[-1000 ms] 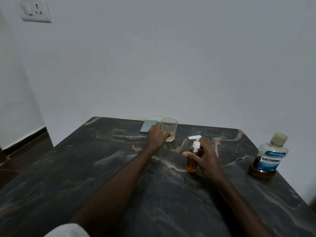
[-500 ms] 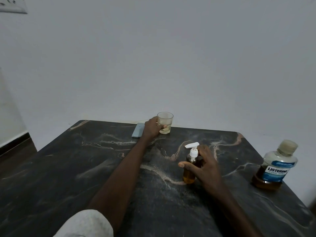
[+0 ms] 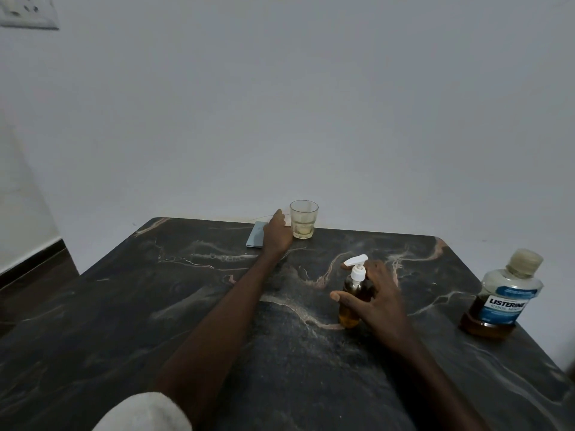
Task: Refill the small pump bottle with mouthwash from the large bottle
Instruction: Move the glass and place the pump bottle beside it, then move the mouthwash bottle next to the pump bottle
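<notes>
The small pump bottle, amber liquid under a white pump head, stands upright mid-table. My right hand is wrapped round it, thumb in front, fingers behind. The large mouthwash bottle, capped, blue-labelled and with amber liquid low in it, stands apart near the table's right edge. A clear glass holding a little pale liquid sits at the far edge. My left hand lies against its left side with no finger across the glass.
The dark marble table ends at a white wall close behind the glass. A flat blue-grey object lies just left of my left hand, with a thin wire near it. A wall socket is at top left.
My left hand carried the glass away to the table's far edge, and its thumb has come off the glass front. My right hand stays on the pump bottle.
</notes>
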`<action>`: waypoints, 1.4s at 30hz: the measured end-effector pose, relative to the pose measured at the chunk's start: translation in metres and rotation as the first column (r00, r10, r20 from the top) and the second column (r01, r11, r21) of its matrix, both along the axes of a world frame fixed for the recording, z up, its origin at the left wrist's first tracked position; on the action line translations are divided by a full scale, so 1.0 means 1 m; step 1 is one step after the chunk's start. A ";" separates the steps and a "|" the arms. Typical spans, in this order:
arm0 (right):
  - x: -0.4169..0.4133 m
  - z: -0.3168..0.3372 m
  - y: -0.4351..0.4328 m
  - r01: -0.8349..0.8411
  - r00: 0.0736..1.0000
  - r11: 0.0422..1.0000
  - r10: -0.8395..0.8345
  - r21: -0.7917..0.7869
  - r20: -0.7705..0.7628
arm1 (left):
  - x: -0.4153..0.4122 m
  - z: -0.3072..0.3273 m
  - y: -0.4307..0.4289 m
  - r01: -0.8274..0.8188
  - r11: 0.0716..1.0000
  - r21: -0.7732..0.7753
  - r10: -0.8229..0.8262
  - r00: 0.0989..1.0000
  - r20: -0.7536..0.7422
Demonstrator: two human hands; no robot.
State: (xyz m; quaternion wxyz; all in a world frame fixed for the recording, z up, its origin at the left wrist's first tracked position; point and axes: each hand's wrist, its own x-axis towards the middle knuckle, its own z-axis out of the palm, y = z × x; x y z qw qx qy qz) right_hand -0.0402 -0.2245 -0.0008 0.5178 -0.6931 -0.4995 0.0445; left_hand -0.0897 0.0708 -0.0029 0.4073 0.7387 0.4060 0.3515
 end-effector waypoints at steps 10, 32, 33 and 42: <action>-0.005 0.009 -0.014 0.045 0.994 0.995 -0.036 -0.091 0.107 | -0.087 -0.011 -0.108 0.355 0.877 0.323 -0.129 0.823 -0.554; -0.004 0.011 -0.023 0.165 0.976 0.971 -0.135 -0.173 0.173 | -0.112 -0.025 -0.119 0.379 0.869 0.318 -0.122 0.787 -0.605; -0.004 0.011 -0.023 0.186 0.971 0.967 -0.153 -0.175 0.183 | -0.111 -0.026 -0.119 0.380 0.868 0.320 -0.121 0.787 -0.606; 0.034 0.016 0.022 0.377 0.923 0.917 -0.359 -0.130 0.141 | -0.108 -0.035 -0.113 0.385 0.858 0.341 -0.123 0.797 -0.591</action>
